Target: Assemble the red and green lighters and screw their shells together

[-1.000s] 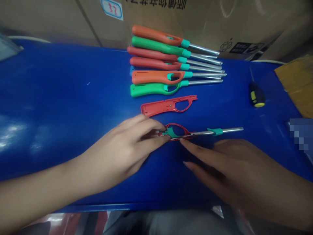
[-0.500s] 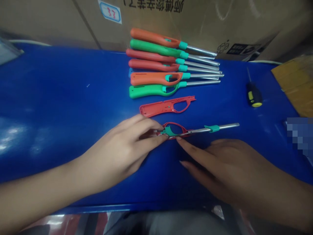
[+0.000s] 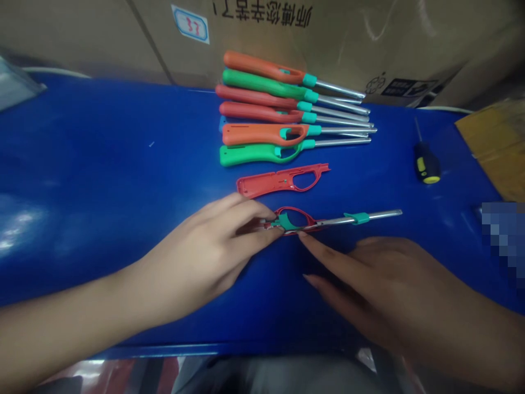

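Observation:
An opened red lighter (image 3: pixel 314 221) with a long metal tube lies on the blue table, its teal trigger and inner parts exposed. My left hand (image 3: pixel 213 241) grips its handle end, thumb and fingers on either side, covering much of that half. The index fingertip of my right hand (image 3: pixel 377 279) presses on the lighter's lower edge just right of the trigger; the thumb is held apart and nothing is between them. A teal collar (image 3: pixel 358 219) sits partway along the tube. Just beyond lies a loose red handle half (image 3: pixel 268 183), inner side up.
Several assembled lighters (image 3: pixel 262 134) in orange, green and red lie in a row at the back. A black and yellow screwdriver (image 3: pixel 426 161) lies at the right. A cardboard box (image 3: pixel 328 49) stands along the rear edge, and brown tape-covered material (image 3: pixel 488 142) is at the far right.
The view has shifted slightly. Both hands keep nearly the same places on the lighter, and no part has visibly moved on the table.

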Demonstrator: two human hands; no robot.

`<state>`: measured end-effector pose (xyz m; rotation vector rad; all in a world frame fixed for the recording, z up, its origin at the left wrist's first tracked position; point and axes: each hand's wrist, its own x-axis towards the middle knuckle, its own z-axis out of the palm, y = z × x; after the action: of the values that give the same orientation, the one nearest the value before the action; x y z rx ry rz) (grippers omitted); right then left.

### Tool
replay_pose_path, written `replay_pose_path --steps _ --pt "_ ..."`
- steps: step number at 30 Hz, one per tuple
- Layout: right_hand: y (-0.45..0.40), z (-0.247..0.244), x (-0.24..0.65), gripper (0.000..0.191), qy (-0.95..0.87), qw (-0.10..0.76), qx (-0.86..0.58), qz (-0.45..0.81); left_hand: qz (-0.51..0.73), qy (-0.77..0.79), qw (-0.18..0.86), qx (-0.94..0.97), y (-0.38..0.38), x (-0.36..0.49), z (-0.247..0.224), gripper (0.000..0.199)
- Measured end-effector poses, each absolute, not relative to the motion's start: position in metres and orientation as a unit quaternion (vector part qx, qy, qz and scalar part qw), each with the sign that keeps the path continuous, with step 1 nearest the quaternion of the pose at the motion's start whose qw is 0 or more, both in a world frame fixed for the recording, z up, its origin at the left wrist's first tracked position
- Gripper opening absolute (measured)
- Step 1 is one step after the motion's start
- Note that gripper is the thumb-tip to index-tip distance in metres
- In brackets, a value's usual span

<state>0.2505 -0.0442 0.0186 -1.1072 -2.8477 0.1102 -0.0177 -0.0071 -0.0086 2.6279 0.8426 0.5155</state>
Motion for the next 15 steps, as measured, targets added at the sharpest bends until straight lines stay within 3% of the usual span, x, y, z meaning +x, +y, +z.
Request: replay_pose_path --steps 11,15 --pt "-0.0407 0.0098 0.2455 0.039 -0.887 0.103 -0.423 0.153 0.187 0.289 0.168 0.924 -0.0075 -0.0183 -0.0082 0.038" --pt "-0.0393 0.0092 0.2455 0.037 -0.891 0.109 -0.419 0.14 0.188 0.29 0.171 0.923 -0.0076 -0.0178 -0.0081 0.039"
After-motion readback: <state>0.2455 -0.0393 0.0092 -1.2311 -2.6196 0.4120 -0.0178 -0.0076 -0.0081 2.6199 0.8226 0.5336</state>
